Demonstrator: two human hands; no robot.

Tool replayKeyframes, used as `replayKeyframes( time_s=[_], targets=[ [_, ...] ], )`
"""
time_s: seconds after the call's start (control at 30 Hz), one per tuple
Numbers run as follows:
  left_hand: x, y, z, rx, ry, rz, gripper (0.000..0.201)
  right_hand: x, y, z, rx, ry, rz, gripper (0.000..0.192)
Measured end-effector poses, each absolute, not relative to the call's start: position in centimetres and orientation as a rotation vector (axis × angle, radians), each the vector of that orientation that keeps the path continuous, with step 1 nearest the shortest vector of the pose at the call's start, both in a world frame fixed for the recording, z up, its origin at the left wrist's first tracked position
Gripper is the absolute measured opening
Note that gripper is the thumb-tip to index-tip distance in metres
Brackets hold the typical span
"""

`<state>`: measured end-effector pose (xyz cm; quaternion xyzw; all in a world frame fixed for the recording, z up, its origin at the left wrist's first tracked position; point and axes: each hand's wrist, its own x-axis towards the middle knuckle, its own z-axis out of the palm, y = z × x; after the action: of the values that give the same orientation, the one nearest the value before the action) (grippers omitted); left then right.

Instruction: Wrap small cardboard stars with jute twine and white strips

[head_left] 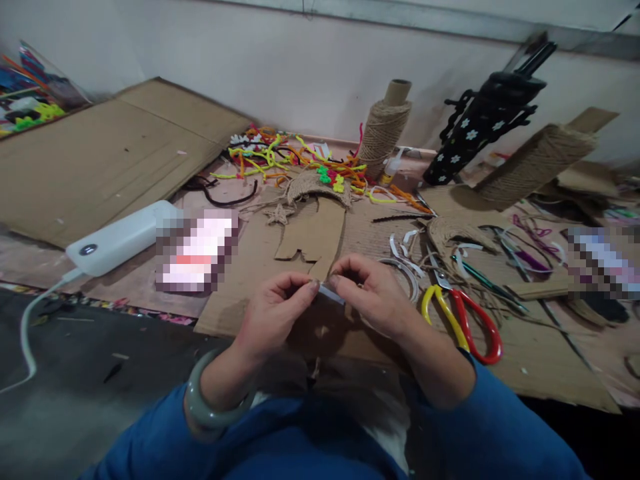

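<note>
Both hands meet low in the centre of the view, above a flat cardboard sheet (pixel 240 293) lying on the floor. Left hand (pixel 273 313): grip closed, thumb and forefinger pinching one end of a small white strip (pixel 331 293). Right hand (pixel 373 293): grip closed on the other end of the same strip, fingers curled over it. The strip is short and pale, possibly tape or paper; too small to tell which. A grey-green bangle (pixel 213 410) sits on the left wrist; both sleeves are blue.

Just right of the right hand lie scissors (pixel 463 320) with one yellow and one red handle loop, on the cardboard. Beyond the hands lies a cardboard cut-out (pixel 313 237), with a small twine star (pixel 279 213) beside it. Further back: a tangle of coloured pipe cleaners (pixel 295 160) and an upright spool of jute twine (pixel 384 130). A white power bank (pixel 120 239) lies to the left, cable attached.
</note>
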<state>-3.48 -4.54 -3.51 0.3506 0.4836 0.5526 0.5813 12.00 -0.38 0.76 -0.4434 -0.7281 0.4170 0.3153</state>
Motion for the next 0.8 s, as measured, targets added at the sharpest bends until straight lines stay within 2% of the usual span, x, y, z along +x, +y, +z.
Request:
replayKeyframes(
  time_s=[0.17,0.3,0.37,0.5,0.67,0.8],
  targets=[
    [-3.47,-4.51,-3.40,0.873,1.156,1.293,0.013,11.72,-0.31,0.26,-1.148,-1.946,1.008,0.012],
    [-3.43,-4.47,-3.39,0.880,1.136,1.288,0.014,11.88,-0.09,-0.09,-1.150,-1.880,1.000,0.037],
    [-3.40,-4.42,-3.31,0.850,1.116,1.310,0.014,12.08,0.04,-0.25,-1.113,-1.796,1.048,0.043],
    [-3.37,-4.20,-3.01,0.700,1.077,1.460,0.019,12.21,0.10,-0.18,-1.073,-1.721,1.153,0.033],
    [-3.41,-3.98,-2.85,0.558,1.019,1.601,0.025,11.83,-0.19,0.20,-1.083,-1.907,1.260,0.014],
    [-3.36,-4.07,-2.76,0.593,1.001,1.532,0.026,11.88,-0.04,-0.09,-1.096,-1.831,1.266,0.015]
  ],
)
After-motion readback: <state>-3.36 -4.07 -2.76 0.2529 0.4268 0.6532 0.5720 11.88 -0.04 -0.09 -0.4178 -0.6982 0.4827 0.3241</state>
